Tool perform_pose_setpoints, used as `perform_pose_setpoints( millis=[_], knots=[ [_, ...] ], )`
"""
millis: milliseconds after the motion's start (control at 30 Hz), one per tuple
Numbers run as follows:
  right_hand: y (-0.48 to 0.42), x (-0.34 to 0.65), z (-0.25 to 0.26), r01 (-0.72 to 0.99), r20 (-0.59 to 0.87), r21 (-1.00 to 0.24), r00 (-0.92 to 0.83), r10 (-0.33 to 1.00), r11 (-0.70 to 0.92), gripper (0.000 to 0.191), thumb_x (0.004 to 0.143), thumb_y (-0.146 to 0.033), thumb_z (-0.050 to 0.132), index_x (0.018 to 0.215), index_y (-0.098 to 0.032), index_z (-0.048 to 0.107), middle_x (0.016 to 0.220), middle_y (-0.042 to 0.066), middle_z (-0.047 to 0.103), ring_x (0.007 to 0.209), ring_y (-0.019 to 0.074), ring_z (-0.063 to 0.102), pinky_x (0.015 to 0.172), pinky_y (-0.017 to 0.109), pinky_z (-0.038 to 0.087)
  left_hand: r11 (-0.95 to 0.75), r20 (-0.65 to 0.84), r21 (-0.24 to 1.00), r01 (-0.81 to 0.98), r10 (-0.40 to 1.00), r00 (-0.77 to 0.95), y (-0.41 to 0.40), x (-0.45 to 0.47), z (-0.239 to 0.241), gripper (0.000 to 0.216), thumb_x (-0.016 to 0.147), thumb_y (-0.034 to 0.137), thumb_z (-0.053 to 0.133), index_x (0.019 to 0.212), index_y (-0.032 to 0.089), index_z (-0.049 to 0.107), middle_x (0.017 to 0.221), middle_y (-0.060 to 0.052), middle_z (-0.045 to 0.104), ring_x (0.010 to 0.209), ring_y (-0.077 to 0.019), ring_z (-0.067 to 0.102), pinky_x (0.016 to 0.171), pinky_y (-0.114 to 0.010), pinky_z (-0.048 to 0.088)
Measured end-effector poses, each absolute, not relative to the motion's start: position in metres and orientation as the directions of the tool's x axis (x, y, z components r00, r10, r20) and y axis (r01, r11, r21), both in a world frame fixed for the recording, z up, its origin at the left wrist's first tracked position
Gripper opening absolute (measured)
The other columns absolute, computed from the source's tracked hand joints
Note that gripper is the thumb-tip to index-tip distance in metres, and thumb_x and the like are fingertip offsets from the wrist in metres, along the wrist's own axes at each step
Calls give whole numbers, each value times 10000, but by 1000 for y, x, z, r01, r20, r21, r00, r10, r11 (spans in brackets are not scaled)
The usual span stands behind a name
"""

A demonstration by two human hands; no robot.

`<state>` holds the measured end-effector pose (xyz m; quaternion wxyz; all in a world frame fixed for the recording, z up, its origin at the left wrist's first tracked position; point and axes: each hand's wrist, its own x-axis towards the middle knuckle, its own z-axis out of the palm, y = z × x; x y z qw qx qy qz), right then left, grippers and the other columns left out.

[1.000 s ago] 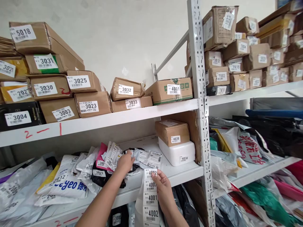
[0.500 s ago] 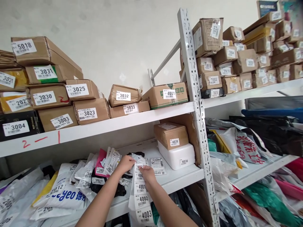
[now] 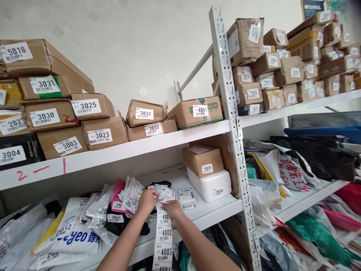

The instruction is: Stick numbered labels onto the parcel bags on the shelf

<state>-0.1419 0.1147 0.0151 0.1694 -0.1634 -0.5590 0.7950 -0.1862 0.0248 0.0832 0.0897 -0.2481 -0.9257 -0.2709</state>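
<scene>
1. Clearly, both hands meet at the top of a strip of labels (image 3: 163,235), above the front edge of the lower shelf (image 3: 217,210). The strip hangs down from there in front of the shelf and shows the numbers 4001, 4002 and 4003.
2. The left hand (image 3: 147,200) has its fingers closed in a pinch at the top of the strip, over a small white parcel (image 3: 166,194) that lies on the shelf.
3. The right hand (image 3: 172,209) holds the strip just beside it, fingers curled around the paper; how tightly, I cannot tell.
4. The strip is, I judge, very light and soft paper. It bends freely and could tear between two labels.
5. A good place to hold it seems the upper corner of one label, with the fingertips only.
6. The soft mailer bags (image 3: 124,195) near the left hand look thin and slippery, so they may slide when pressed.
</scene>
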Motion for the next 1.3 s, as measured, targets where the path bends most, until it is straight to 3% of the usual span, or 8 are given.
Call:
perform_pose_setpoints(
  millis=[267, 500, 533, 600, 667, 733, 867, 1300],
  knots=[
    [131, -80, 21, -158, 83, -970, -929, 361, -182, 455, 645, -339, 711, 430, -217, 329, 367, -105, 288, 389, 59, 245, 430, 228, 199, 833, 315, 207, 513, 440, -841, 26, -163, 85, 270, 785, 76, 476, 860, 178, 715, 976, -99, 694, 873, -196, 643, 791, -286, 455],
    [161, -25, -16, -325, 172, -878, -900, 401, -352, 429, 591, -579, 724, 673, -181, 586, 502, -38, 530, 448, 91, 398, 455, 228, 290, 850, 448, -74, 521, 495, -745, 33, -126, 94, 365, 663, 106, 658, 1027, 131, 649, 1168, -188, 528, 1157, -378, 447, 955, -490, 369],
    [164, -22, -20, -344, 175, -862, -892, 417, -373, 429, 597, -578, 725, 684, -177, 601, 509, -32, 540, 453, 89, 403, 463, 227, 301, 799, 426, -15, 601, 549, -719, 36, -119, 91, 376, 690, 125, 641, 1065, 150, 630, 1166, -166, 535, 1152, -348, 459, 965, -468, 375],
    [166, -16, -27, -389, 198, -832, -874, 443, -395, 398, 621, -554, 727, 683, -178, 616, 549, -13, 577, 499, 103, 453, 506, 234, 353, 616, 290, 363, 699, 638, -713, 43, -105, 80, 384, 772, 264, 596, 1150, 201, 578, 1165, -116, 561, 1135, -273, 502, 973, -401, 402],
    [167, -11, -29, -430, 232, -818, -855, 464, -383, 361, 645, -530, 722, 686, -185, 626, 607, 8, 617, 562, 127, 507, 563, 253, 403, 366, 141, 781, 506, 686, -714, 50, -93, 60, 483, 785, 437, 564, 1211, 213, 520, 1142, -92, 601, 1076, -223, 564, 934, -340, 449],
    [169, -7, -29, -439, 249, -830, -844, 476, -343, 348, 666, -524, 708, 684, -184, 637, 630, 20, 630, 599, 143, 529, 593, 263, 423, 209, 77, 936, 282, 662, -745, 57, -85, 38, 531, 707, 516, 614, 1109, 171, 572, 1005, -93, 666, 944, -228, 625, 833, -326, 498],
    [182, -3, -24, -423, 231, -872, -800, 554, -247, 393, 600, -524, 755, 762, -176, 669, 634, 18, 620, 600, 144, 527, 561, 254, 417, 123, 139, 960, 251, 570, -810, 67, -74, 14, 405, 658, 529, 647, 806, 153, 669, 778, -74, 713, 801, -238, 644, 738, -318, 502],
    [206, -7, -8, -325, 233, -931, -878, 418, -163, 330, 566, -445, 781, 720, -177, 667, 582, -12, 604, 555, 128, 512, 557, 261, 390, 158, 239, 912, 379, 545, -803, 67, -71, 9, 336, 756, 511, 557, 750, 186, 642, 724, -19, 676, 746, -188, 592, 694, -260, 455]
  ],
)
